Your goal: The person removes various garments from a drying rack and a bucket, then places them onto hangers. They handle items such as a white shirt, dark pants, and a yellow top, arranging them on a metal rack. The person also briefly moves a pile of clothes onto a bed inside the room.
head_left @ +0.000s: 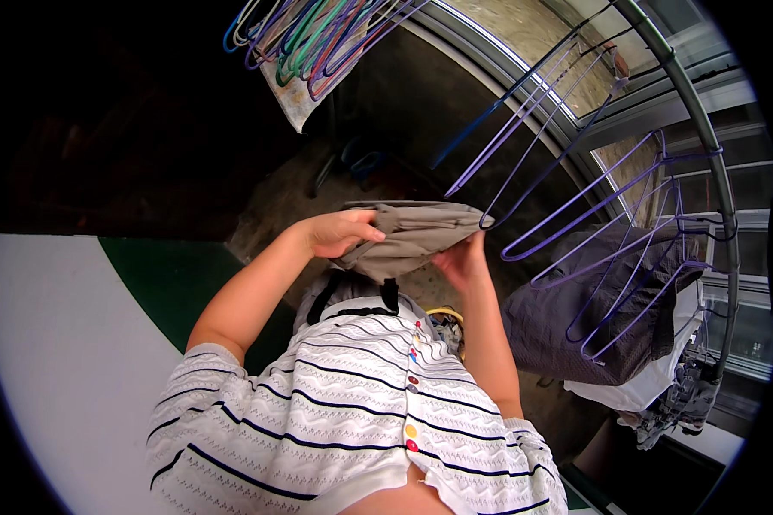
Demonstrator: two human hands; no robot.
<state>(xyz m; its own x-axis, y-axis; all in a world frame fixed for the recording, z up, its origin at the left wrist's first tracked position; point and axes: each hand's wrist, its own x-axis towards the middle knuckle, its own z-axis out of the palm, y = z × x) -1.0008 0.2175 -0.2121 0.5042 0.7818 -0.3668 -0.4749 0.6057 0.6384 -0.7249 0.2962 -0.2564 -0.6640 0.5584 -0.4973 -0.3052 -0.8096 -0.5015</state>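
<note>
You are gripping the grey garment (408, 236) with both hands, left hand (339, 233) and right hand (462, 262); crowding the purple hangers (567, 232) risks snagging it.

Person wears a short-sleeved knitted top (352, 403), white with a raised wavy texture and thin dark horizontal stripes. Sleeve hems end above the elbows, at 9 o'clock and 4 o'clock of the garment. A row of small coloured buttons (411, 403), red, blue, brown and yellow, runs down the front. Forearms bare; no rings, watch or gloves visible.
</note>
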